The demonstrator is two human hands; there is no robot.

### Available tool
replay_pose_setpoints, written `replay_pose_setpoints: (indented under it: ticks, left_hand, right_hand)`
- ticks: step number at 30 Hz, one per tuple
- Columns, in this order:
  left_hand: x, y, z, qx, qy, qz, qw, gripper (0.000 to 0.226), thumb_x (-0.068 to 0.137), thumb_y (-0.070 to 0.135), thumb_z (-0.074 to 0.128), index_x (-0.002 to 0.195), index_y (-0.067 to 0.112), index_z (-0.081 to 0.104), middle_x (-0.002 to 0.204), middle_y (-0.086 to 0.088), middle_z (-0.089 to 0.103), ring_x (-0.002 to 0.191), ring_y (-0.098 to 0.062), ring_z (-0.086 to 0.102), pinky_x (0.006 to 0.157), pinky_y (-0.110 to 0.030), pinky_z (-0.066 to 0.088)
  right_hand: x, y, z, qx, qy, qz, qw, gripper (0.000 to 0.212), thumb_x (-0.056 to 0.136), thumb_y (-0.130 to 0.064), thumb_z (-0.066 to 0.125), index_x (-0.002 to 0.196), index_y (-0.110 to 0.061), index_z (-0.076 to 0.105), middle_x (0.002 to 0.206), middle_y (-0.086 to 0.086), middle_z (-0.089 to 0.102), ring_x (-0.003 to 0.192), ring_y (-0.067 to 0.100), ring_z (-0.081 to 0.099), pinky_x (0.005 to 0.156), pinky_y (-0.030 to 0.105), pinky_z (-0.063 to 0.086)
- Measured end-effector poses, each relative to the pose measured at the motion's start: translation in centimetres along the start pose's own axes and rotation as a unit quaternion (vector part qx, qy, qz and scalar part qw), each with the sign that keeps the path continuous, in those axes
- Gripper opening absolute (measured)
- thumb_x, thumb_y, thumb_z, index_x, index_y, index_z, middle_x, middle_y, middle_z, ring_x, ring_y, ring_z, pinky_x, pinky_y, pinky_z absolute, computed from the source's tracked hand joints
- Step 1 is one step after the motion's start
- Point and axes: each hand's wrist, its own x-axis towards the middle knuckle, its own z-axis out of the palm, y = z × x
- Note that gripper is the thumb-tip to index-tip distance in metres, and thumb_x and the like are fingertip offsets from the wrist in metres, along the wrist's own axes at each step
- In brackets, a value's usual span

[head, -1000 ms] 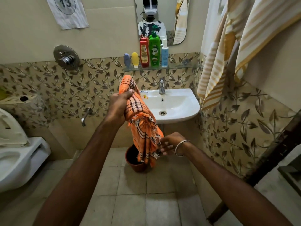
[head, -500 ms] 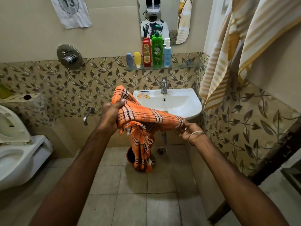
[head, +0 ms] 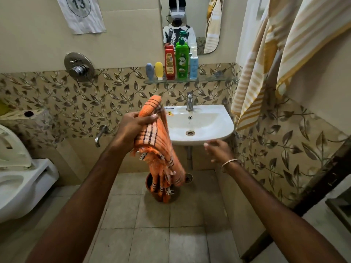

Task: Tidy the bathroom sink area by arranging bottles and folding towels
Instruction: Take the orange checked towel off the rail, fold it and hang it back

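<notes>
1. Right now my left hand (head: 133, 128) is raised in front of the sink (head: 201, 126), its fingers (head: 150, 118) curled round the upper part of the orange checked towel (head: 155, 141).
2. From that grip the towel hangs bunched and loosely folded, its fringed ends dangling down in front of a brown pot (head: 152, 185) that stands on the tiled floor (head: 152, 234) under the sink.
3. My right hand (head: 218, 150) is apart from the towel, just below the sink's front rim, fingers (head: 209, 144) spread and relaxed, holding nothing; a thin bangle (head: 229, 162) sits at the wrist.
4. On the glass shelf (head: 209, 78) above the tap (head: 190, 101) the bottles stand upright in a row: a small blue one (head: 149, 71), a yellow one (head: 159, 70), a red one (head: 169, 64), a tall green one (head: 182, 60) and a pale blue pump bottle (head: 194, 64).
5. A striped yellow and white towel (head: 256, 73) hangs at the right beside the sink, and a toilet (head: 19, 179) shows at the left edge.
</notes>
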Motion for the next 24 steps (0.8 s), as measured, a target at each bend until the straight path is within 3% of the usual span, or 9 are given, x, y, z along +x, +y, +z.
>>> replay_pose_setpoints:
  ticks: [4, 7, 11, 14, 17, 19, 21, 24]
  left_hand:
    - [-0.3, 1.9, 0.2, 0.228, -0.129, 0.067, 0.963, 0.024, 0.086, 0.016, 0.072, 0.110, 0.012, 0.068, 0.091, -0.007, 0.074, 0.066, -0.011, 0.071, 0.054, -0.016, 0.054]
    - [0.6, 3.0, 0.9, 0.344, -0.187, 0.105, 0.914, 0.029, 0.088, 0.017, 0.070, 0.117, 0.020, 0.067, 0.103, 0.004, 0.069, 0.090, -0.005, 0.067, 0.070, -0.017, 0.049]
    - [1.7, 3.7, 1.2, 0.387, -0.214, 0.121, 0.889, 0.035, 0.087, 0.017, 0.070, 0.120, 0.025, 0.064, 0.111, 0.005, 0.066, 0.104, -0.013, 0.062, 0.087, -0.035, 0.051]
    - [2.4, 4.0, 1.1, 0.354, -0.216, 0.130, 0.901, 0.040, 0.083, 0.017, 0.075, 0.119, 0.029, 0.062, 0.115, 0.003, 0.065, 0.106, -0.016, 0.063, 0.086, -0.038, 0.055]
    - [3.3, 4.0, 0.8, 0.340, -0.224, 0.124, 0.905, 0.054, 0.076, 0.016, 0.081, 0.124, 0.023, 0.058, 0.117, 0.000, 0.065, 0.103, -0.018, 0.067, 0.078, -0.038, 0.061]
    - [4.0, 3.6, 0.5, 0.322, -0.236, 0.091, 0.912, 0.061, 0.074, 0.010, 0.081, 0.128, 0.019, 0.055, 0.115, -0.001, 0.065, 0.096, -0.017, 0.069, 0.068, -0.031, 0.061]
    - [4.7, 2.9, 0.4, 0.289, -0.237, 0.093, 0.923, 0.054, 0.076, 0.004, 0.078, 0.124, 0.013, 0.057, 0.110, -0.007, 0.067, 0.087, -0.015, 0.071, 0.062, -0.024, 0.058]
    - [6.4, 2.2, 1.3, 0.207, -0.182, 0.130, 0.953, 0.037, 0.079, 0.001, 0.075, 0.114, 0.004, 0.062, 0.103, -0.014, 0.069, 0.086, -0.023, 0.069, 0.063, -0.024, 0.058]
  right_hand:
    - [0.0, -5.1, 0.1, 0.028, -0.143, -0.146, 0.979, 0.064, 0.082, -0.025, 0.080, 0.138, -0.023, 0.048, 0.125, 0.004, 0.064, 0.114, 0.014, 0.062, 0.078, 0.023, 0.056]
    - [0.2, -8.8, 0.5, -0.015, -0.247, -0.198, 0.948, 0.090, 0.076, -0.016, 0.085, 0.149, -0.026, 0.035, 0.142, 0.002, 0.055, 0.132, 0.012, 0.050, 0.099, 0.032, 0.053]
    - [-0.1, -12.0, 0.3, -0.039, -0.283, -0.236, 0.929, 0.050, 0.079, 0.001, 0.077, 0.125, -0.015, 0.065, 0.112, 0.004, 0.071, 0.105, 0.016, 0.068, 0.081, 0.029, 0.058]
    - [0.0, -12.6, -0.3, -0.009, -0.283, -0.229, 0.931, 0.033, 0.084, -0.002, 0.073, 0.113, -0.017, 0.069, 0.104, 0.006, 0.070, 0.093, 0.018, 0.069, 0.071, 0.032, 0.060]
    - [0.6, -13.0, -1.2, 0.024, -0.259, -0.221, 0.940, 0.029, 0.082, -0.001, 0.074, 0.108, -0.013, 0.069, 0.101, 0.003, 0.071, 0.093, 0.017, 0.070, 0.068, 0.031, 0.060]
    - [1.3, -13.3, -1.9, 0.050, -0.243, -0.218, 0.944, 0.029, 0.080, 0.002, 0.074, 0.102, -0.016, 0.069, 0.098, 0.001, 0.071, 0.093, 0.018, 0.070, 0.070, 0.032, 0.061]
    - [2.1, -13.7, -2.8, 0.066, -0.228, -0.221, 0.946, 0.032, 0.076, 0.005, 0.076, 0.098, -0.016, 0.069, 0.092, -0.003, 0.072, 0.091, 0.017, 0.071, 0.071, 0.030, 0.061]
    - [4.1, -14.4, -4.3, 0.058, -0.197, -0.235, 0.950, 0.039, 0.073, 0.010, 0.078, 0.101, -0.016, 0.069, 0.090, -0.003, 0.075, 0.091, 0.016, 0.073, 0.072, 0.030, 0.060]
